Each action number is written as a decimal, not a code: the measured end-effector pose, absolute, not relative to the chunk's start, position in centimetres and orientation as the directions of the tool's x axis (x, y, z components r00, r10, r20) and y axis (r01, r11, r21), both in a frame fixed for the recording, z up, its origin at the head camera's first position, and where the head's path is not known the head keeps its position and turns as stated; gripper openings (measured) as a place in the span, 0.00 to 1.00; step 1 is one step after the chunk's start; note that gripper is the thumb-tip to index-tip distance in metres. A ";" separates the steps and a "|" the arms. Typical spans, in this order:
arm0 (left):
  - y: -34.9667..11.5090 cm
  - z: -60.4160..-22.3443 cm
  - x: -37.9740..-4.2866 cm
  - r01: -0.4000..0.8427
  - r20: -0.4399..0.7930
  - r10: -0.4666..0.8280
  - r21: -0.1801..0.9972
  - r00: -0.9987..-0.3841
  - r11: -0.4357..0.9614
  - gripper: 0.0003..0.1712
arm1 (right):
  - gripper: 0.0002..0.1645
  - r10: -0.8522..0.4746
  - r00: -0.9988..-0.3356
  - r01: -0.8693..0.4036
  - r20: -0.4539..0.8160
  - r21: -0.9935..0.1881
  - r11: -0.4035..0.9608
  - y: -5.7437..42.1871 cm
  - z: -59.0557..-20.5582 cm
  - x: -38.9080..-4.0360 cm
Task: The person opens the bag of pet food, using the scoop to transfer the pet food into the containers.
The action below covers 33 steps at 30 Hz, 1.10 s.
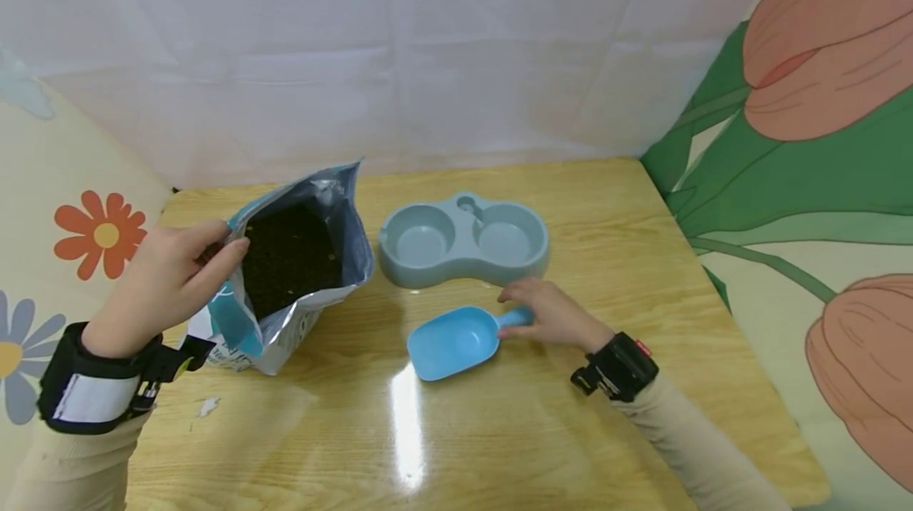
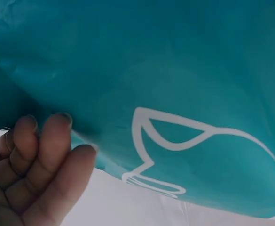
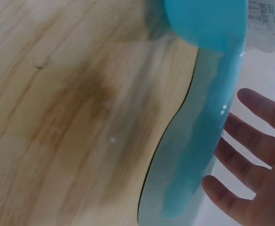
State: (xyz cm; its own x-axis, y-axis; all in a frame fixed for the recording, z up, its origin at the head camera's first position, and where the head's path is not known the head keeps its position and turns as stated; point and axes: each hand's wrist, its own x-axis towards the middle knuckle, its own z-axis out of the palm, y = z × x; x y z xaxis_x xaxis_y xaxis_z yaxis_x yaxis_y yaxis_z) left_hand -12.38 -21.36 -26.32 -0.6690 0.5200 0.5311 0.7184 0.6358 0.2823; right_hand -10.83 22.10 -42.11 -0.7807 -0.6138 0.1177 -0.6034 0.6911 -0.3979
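My left hand [image 1: 167, 277] pinches the left rim of an upright foil bag [image 1: 348, 230] between thumb and fingers. The bag's mouth gapes, showing dark granular contents [image 1: 291, 261]. In the left wrist view, the bag's teal side [image 2: 175, 70] carries a white line drawing, with curled fingers [image 2: 57, 174] at its edge. A blue scoop [image 1: 455, 343] lies on the table with its handle to the right. My right hand [image 1: 548, 314] is at that handle, thumb on the near side. From the right wrist, its fingers [image 3: 250, 160] look spread and nearly straight beside the handle [image 3: 203, 141].
Behind the scoop stands a grey-blue double bowl [image 1: 467, 249], two round hollows joined in one piece. A small white scrap [image 1: 208, 406] lies on the wooden table [image 1: 513, 448] at the near left. White cloth [image 1: 399, 59] hangs along the back, with flower-patterned panels at both sides.
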 end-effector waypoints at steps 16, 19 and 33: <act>-21.3 -26.1 -12.2 0.700 0.511 0.513 0.290 -0.690 0.653 0.18 | 0.31 -0.623 -0.782 -0.588 0.006 -0.337 0.735 22.0 -43.9 -10.6; -21.3 -26.2 -12.1 0.703 0.514 0.513 0.293 -0.687 0.648 0.18 | 0.30 -0.623 -0.782 -0.588 -0.001 -0.328 0.739 21.9 -44.3 -10.6; -21.3 -26.3 -12.2 0.711 0.522 0.515 0.301 -0.681 0.636 0.18 | 0.08 -0.622 -0.782 -0.565 -0.031 -0.384 0.730 21.7 -45.2 -10.9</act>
